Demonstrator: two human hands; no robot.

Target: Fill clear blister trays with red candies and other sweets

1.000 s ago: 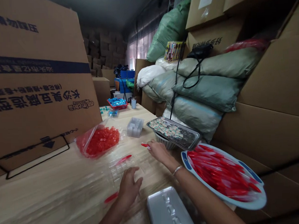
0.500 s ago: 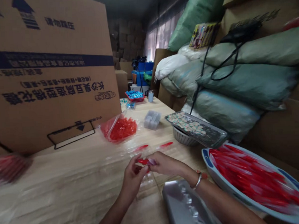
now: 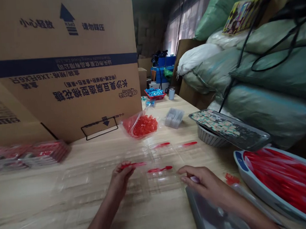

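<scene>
My left hand [image 3: 121,177] pinches a slim red plastic spoon [image 3: 137,164] over clear plastic trays [image 3: 76,178] spread on the table. One red spoon [image 3: 159,169] lies in a tray compartment between my hands. Two more, a red spoon [image 3: 162,145] and another red spoon [image 3: 189,144], lie in trays farther back. My right hand [image 3: 204,180] is curled at the right end of these trays, with a small pale purple piece [image 3: 194,179] showing between its fingers; what it is I cannot make out. Below this hand sits a grey metal tray [image 3: 196,208].
A blue-white basin [image 3: 239,161] of red spoons stands at right. Behind it, a dark tray [image 3: 251,136] of small wrapped pieces rests on a basket [image 3: 208,137]. A bag of red pieces [image 3: 144,126], a clear box [image 3: 174,118] and a large carton [image 3: 92,42] stand farther back.
My hands have moved apart, the left one leftward with a red spoon, the right one rightward. A spoon now shows in the tray between them. The view has turned left.
</scene>
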